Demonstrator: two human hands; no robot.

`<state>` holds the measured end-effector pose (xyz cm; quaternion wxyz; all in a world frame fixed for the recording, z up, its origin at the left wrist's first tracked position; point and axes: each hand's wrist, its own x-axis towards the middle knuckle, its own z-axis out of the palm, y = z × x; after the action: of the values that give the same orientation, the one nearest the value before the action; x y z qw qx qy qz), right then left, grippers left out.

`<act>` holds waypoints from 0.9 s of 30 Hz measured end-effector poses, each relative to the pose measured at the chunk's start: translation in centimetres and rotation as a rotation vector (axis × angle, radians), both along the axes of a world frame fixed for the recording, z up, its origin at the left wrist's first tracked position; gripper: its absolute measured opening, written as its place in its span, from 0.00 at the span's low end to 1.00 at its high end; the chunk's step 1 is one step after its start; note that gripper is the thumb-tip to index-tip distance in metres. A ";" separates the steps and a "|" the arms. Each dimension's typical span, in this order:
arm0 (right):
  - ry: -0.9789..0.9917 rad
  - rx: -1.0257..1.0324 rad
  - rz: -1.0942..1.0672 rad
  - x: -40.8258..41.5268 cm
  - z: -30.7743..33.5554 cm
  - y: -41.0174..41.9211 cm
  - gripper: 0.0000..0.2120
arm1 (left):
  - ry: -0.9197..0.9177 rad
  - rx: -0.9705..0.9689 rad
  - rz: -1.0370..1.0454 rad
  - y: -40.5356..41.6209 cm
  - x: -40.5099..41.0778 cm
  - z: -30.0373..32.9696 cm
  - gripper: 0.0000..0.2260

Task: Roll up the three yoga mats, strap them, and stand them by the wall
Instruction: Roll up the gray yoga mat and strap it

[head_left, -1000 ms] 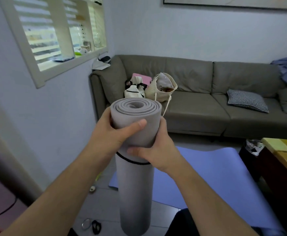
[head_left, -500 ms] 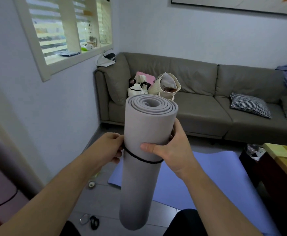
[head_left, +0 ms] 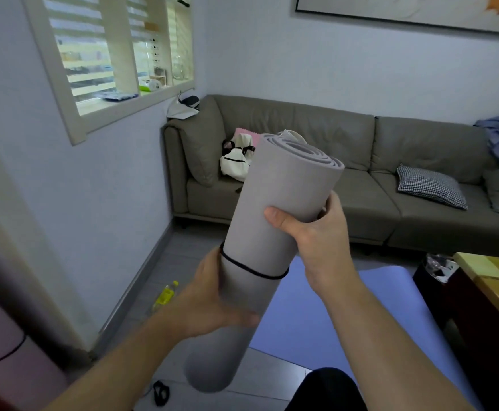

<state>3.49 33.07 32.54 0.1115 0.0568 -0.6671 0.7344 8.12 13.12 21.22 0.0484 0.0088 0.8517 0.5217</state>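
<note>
Whereas it stood upright half a second ago, the rolled grey mat (head_left: pixel 275 221) now tilts right, held mid-air. The left hand (head_left: pixel 212 298) has dropped below the black strap (head_left: pixel 251 269), gripping; the right hand (head_left: pixel 316 232) grips above.

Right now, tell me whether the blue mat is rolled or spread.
Spread. The blue mat lies flat on the floor behind the held grey mat.

Both hands, left hand (head_left: pixel 212 304) and right hand (head_left: pixel 316 241), grip a tilted grey rolled mat (head_left: pixel 269 232) bound by a black strap (head_left: pixel 251 269).
</note>
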 end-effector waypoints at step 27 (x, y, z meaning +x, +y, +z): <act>-0.716 0.437 0.175 -1.4 -6.4 1.7 0.08 | 0.267 0.215 0.201 1.5 0.0 5.8 0.47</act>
<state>2.04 34.81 26.19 -0.2046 -0.1233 -0.7964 0.5556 8.11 14.58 27.02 -0.1185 -0.0024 0.7864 0.6063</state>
